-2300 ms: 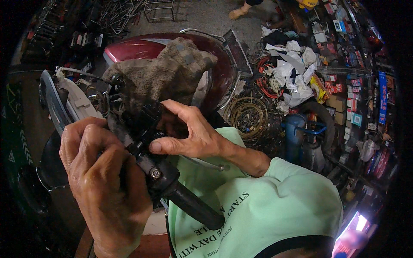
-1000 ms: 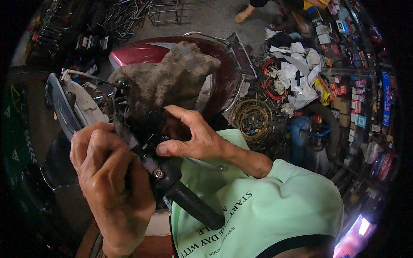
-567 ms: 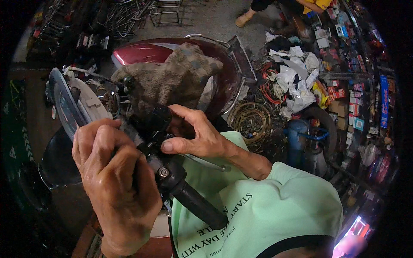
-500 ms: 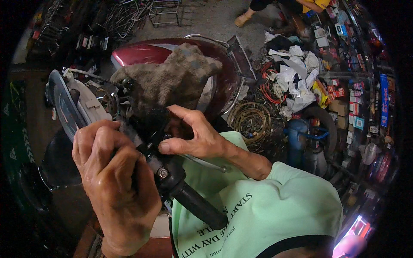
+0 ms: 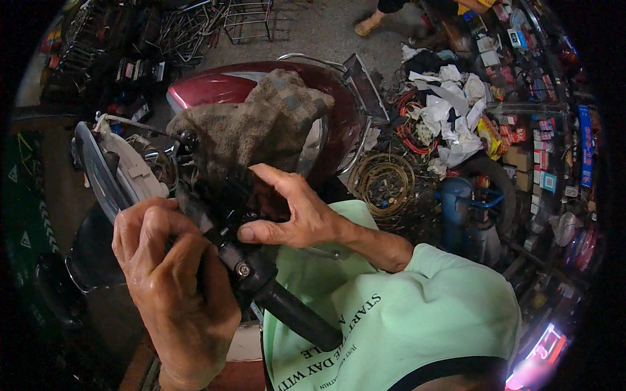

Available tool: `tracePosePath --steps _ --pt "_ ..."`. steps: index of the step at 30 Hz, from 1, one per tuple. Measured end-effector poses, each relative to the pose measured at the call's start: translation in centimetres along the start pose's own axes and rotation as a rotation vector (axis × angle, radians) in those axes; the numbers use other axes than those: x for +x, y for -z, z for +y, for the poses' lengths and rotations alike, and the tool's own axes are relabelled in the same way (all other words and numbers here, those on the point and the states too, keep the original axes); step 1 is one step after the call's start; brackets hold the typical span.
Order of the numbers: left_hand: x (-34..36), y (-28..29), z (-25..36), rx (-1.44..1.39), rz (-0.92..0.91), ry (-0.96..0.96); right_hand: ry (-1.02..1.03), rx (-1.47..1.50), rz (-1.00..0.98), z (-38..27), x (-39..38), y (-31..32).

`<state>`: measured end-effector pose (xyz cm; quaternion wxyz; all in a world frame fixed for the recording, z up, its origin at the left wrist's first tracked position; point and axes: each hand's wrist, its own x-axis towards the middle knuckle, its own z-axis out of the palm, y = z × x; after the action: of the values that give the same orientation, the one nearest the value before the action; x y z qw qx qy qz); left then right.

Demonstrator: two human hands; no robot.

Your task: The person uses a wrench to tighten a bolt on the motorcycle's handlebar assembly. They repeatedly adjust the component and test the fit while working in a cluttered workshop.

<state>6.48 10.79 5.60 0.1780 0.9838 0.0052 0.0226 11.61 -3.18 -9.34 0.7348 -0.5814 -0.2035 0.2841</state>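
A motorcycle handlebar with a black rubber grip [image 5: 300,316] runs diagonally across the middle. At its inner end is a black switch housing [image 5: 246,260] with a round screw head. My right hand [image 5: 297,212] closes on the dark part of this housing, thumb on the near side, fingertips hidden behind it. My left hand [image 5: 176,280] is curled, knuckles up, against the other side of the handlebar; its grip is hidden from view. Just beyond its fingers is a round headlight or gauge unit [image 5: 101,173] in a pale casing. A lever end [image 5: 332,254] shows below my right wrist.
A brown towel [image 5: 254,124] covers part of the red motorcycle body [image 5: 215,91]. To the right lie a cable coil [image 5: 385,186], white rags [image 5: 456,114], a blue cylinder [image 5: 454,205] and shelved boxes [image 5: 518,159]. Another person's foot [image 5: 367,25] is at the top; a metal rack [image 5: 248,19] stands nearby.
Both hands keep their places on the handlebar, with only a slight shift. The view has moved a little, and the person at the top is less in sight.
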Motion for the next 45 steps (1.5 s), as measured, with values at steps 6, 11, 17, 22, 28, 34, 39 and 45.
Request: tracePosePath --steps 6,11,17,22,28,34,39,45 --pt "0.2 0.9 0.7 0.188 -0.074 -0.002 0.016 -0.021 0.015 0.4 -0.1 -0.2" --pt "1.2 2.3 1.8 0.323 -0.218 -0.015 -0.011 -0.048 -0.073 -0.6 -0.1 0.2" --pt "1.2 1.2 1.0 0.269 -0.191 -0.067 -0.097 -0.086 -0.044 -0.7 -0.4 0.4" --pt "1.5 1.6 1.5 0.282 -0.311 0.058 -0.053 -0.086 -0.075 -1.0 -0.3 0.5" --pt "1.7 1.4 1.7 0.271 -0.277 0.039 0.076 -0.063 0.038 0.6 -0.1 -0.2" --pt "1.2 1.1 1.9 0.296 -0.207 0.070 -0.059 -0.017 -0.074 -0.6 -0.3 0.4" --pt "1.3 1.3 2.5 0.355 -0.210 0.069 -0.057 -0.005 -0.063 -0.9 -0.3 0.4" --pt "1.0 1.0 1.4 0.216 -0.163 0.039 0.033 0.025 0.051 0.1 -0.2 -0.3"
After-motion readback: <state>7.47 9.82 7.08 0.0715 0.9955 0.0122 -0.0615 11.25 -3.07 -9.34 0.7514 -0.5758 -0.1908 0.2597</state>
